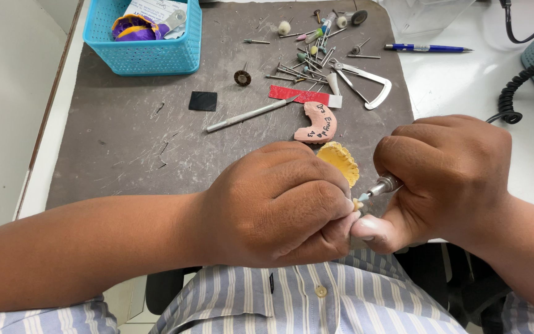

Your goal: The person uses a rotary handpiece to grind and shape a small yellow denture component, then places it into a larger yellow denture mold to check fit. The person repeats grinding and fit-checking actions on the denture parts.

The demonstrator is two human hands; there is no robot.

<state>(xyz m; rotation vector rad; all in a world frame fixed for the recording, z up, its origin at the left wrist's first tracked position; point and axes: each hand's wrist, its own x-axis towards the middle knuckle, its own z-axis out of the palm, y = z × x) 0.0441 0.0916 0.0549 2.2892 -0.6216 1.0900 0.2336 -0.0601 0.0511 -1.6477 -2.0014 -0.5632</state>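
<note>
My left hand (276, 204) is closed around a small tooth-coloured piece (358, 203) that shows at my fingertips. My right hand (446, 176) grips a metal rotary handpiece (385, 185), whose tip touches that small piece. Both hands meet low over the near edge of a grey work mat (125, 148). Just behind my left knuckles lies a yellow dental cast (340, 159). A pink wax arch (317, 122) with handwriting lies a little farther back.
A blue basket (146, 40) with a purple and yellow item stands at the mat's back left. Burs, a metal caliper (366, 83), a scalpel-like tool (251, 114), a red strip and a black square lie on the mat. A blue pen (428, 47) and coiled black cable (514, 93) lie right.
</note>
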